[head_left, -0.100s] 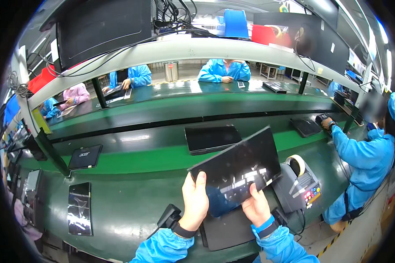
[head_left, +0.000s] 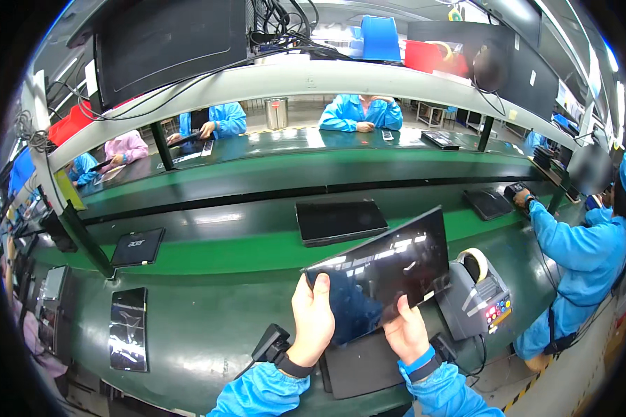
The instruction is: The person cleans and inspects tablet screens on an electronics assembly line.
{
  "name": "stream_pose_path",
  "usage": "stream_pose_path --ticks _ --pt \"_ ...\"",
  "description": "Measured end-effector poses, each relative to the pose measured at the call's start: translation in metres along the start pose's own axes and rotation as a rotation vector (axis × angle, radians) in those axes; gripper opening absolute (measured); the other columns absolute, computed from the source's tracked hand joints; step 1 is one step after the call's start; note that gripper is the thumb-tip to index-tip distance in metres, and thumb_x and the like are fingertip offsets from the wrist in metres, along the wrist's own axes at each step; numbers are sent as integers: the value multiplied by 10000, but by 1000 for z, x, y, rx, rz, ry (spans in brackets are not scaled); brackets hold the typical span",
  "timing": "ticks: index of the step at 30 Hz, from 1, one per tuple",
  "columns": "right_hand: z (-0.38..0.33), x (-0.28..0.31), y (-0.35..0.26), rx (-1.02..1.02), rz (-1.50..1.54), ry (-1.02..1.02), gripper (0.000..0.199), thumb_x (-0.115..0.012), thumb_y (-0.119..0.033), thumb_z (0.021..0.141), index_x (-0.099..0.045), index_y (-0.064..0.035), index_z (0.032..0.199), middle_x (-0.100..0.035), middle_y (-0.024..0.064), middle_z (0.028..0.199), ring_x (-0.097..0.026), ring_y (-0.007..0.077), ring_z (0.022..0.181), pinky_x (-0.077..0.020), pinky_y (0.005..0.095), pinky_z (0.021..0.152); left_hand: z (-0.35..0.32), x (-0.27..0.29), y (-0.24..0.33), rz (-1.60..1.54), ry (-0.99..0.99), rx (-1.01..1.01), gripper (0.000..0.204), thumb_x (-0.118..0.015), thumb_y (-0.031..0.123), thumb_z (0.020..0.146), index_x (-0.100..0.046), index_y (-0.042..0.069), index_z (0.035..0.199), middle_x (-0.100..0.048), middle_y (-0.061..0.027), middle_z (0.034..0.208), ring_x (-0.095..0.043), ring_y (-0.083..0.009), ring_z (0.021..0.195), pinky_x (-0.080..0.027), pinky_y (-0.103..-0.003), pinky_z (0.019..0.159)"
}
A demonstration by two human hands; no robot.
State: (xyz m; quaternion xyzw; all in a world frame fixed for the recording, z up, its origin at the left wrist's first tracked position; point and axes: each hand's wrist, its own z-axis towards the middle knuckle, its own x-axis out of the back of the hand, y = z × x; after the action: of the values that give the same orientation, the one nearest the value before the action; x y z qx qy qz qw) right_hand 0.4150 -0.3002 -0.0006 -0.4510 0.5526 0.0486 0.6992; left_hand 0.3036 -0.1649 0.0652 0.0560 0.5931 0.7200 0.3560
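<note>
A glossy black screen panel [head_left: 389,271] is held up at a tilt above the bench, its right end higher than its left. My left hand [head_left: 313,316] grips its left lower corner, thumb on the front face. Along the lower edge, toward the right, my right hand [head_left: 405,332] pinches it with the thumb in front. The fingers behind the panel are hidden. Under it lies a matte dark flat panel [head_left: 362,368], partly covered by the hands and the held screen. A grey tape dispenser [head_left: 476,302] with a roll of tape stands just right of my right hand.
Across the green bench [head_left: 209,326] lie a film-covered black panel [head_left: 128,330], a dark lid [head_left: 138,247] and a stack of black panels [head_left: 341,221]. A co-worker in blue [head_left: 577,250] works at the right. A shelf beam [head_left: 313,82] with monitors crosses overhead.
The screen panel has tipped slightly, and the light reflections have shifted up toward its top edge. Both hands keep their grip. The whole view has moved a little.
</note>
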Motion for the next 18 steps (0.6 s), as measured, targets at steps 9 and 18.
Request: stream_pose_path --ticks 9,18 --pt "0 -3 1 32 -56 35 207 -579 -193 943 -562 -115 1135 -604 -39 1024 -571 102 899 -468 277 814 4 1 -3 157 27 -143 276 -510 155 967 -527 -37 1163 -610 -95 1058 -540 -165 974 -425 -309 898" --pt "-6 -3 10 30 -100 51 239 -547 -197 960 -543 -105 1181 -621 22 1011 -605 185 919 -487 359 879 4 3 -4 122 60 -113 248 -579 93 923 -519 -34 1128 -592 -99 1050 -539 -160 977 -434 -296 887"
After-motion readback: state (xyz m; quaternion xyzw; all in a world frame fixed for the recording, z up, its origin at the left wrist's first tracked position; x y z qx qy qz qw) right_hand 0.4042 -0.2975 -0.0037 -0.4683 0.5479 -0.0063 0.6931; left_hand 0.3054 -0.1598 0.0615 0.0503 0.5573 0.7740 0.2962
